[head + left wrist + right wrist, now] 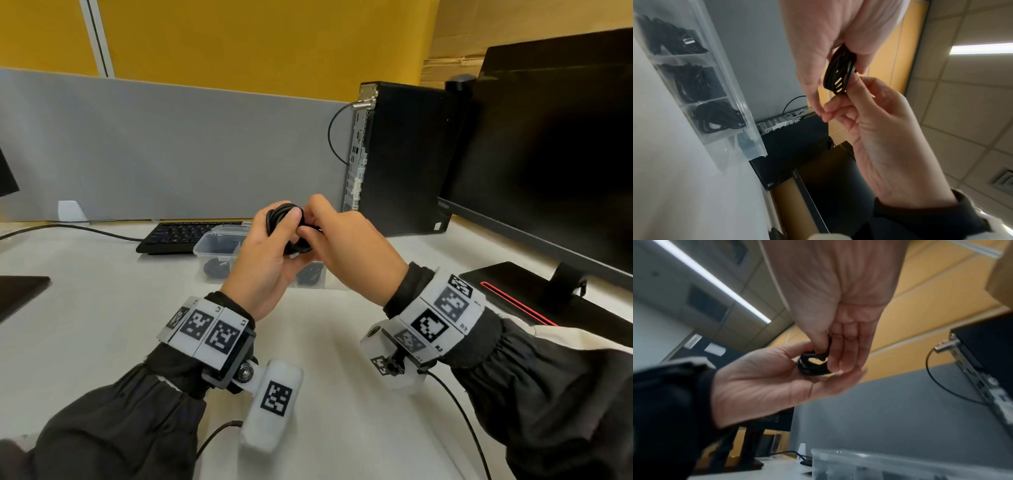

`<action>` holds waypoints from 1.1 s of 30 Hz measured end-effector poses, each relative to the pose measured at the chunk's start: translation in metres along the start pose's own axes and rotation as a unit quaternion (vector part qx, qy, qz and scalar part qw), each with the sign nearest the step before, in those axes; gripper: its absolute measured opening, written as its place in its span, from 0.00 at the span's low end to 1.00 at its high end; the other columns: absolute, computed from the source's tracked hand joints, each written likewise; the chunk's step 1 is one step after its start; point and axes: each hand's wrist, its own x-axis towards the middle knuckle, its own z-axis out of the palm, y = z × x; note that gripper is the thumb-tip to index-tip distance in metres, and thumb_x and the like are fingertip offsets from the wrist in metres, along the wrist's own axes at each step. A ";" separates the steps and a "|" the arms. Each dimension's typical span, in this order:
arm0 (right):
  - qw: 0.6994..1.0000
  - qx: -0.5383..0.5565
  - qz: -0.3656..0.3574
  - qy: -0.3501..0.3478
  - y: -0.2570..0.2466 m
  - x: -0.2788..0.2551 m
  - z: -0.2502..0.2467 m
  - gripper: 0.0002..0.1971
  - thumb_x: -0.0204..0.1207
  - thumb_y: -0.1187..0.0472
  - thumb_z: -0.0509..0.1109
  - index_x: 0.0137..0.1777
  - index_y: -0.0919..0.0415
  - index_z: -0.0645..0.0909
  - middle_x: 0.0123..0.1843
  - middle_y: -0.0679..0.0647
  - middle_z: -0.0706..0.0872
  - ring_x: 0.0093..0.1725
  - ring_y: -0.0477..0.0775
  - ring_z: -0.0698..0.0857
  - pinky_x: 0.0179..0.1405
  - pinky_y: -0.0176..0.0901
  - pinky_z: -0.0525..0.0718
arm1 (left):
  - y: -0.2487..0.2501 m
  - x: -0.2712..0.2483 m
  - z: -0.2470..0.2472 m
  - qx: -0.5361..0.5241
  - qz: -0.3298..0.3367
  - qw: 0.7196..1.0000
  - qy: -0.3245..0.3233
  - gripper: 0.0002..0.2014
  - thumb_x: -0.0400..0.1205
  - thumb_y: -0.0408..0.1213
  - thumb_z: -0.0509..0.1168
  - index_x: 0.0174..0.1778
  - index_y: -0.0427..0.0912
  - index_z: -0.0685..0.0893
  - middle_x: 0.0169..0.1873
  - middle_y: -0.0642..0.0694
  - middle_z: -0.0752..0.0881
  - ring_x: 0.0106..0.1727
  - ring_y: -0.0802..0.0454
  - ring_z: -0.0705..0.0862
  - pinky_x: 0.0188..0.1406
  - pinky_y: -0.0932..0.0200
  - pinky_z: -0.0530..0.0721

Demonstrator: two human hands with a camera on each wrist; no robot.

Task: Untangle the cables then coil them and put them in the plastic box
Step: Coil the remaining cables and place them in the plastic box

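- Three compartments of the plastic box already hold dark coiled cables; it sits on the white desk just behind the hands, in front of the keyboard.
- Left hand cups the black cable coil above the desk, thumb curled over the loops, fingers wrapped beneath.
- Right hand meets it from the other side, thumb and fingers pinching the coil's edge, apparently tucking the loose end.
- Advice: keep the left thumb pressing the loops flat while the right works the end through, so nothing springs open.
- Then lower the bundle into a free compartment; which one is free I cannot tell.
- Computer tower and monitor stand right, well apart.
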 end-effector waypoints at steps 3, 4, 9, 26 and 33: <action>0.996 0.086 -0.002 0.002 0.004 -0.005 0.001 0.04 0.82 0.59 0.62 0.47 0.49 0.70 0.28 0.39 0.76 0.26 0.40 0.75 0.27 0.35 0.70 | -0.001 0.001 -0.001 0.045 -0.013 0.999 -0.009 0.13 0.85 0.34 0.56 0.65 0.37 0.76 0.45 0.44 0.86 0.45 0.54 0.88 0.41 0.54 0.87; 0.995 0.099 0.003 -0.003 0.005 -0.006 0.002 0.10 0.82 0.60 0.62 0.43 0.44 0.67 0.26 0.36 0.73 0.25 0.37 0.73 0.27 0.32 0.68 | -0.002 0.000 -0.002 0.075 -0.007 0.997 0.000 0.13 0.86 0.34 0.56 0.64 0.36 0.77 0.46 0.42 0.86 0.46 0.53 0.87 0.41 0.54 0.87; 0.969 0.234 0.069 -0.043 0.000 -0.011 0.001 0.08 0.82 0.59 0.62 0.44 0.59 0.69 0.25 0.49 0.82 0.22 0.41 0.77 0.29 0.35 0.77 | -0.005 0.002 -0.002 0.174 0.051 0.981 0.064 0.04 0.84 0.35 0.60 0.50 0.46 0.79 0.43 0.42 0.84 0.44 0.49 0.85 0.39 0.57 0.86; 0.907 0.382 0.176 -0.020 0.011 -0.022 0.009 0.11 0.85 0.59 0.56 0.63 0.61 0.73 0.46 0.67 0.86 0.34 0.59 0.83 0.36 0.56 0.85 | -0.024 0.002 0.014 -0.006 -0.009 1.000 0.000 0.25 0.85 0.49 0.52 0.73 0.36 0.67 0.67 0.44 0.81 0.56 0.48 0.84 0.51 0.53 0.81; 0.946 0.247 0.210 0.010 0.067 0.003 -0.009 0.08 0.84 0.61 0.59 0.52 0.62 0.79 0.36 0.66 0.84 0.25 0.53 0.79 0.24 0.39 0.81 | -0.024 0.039 0.008 0.275 -0.023 0.958 -0.081 0.15 0.82 0.39 0.63 0.64 0.48 0.71 0.59 0.50 0.83 0.59 0.57 0.82 0.60 0.57 0.79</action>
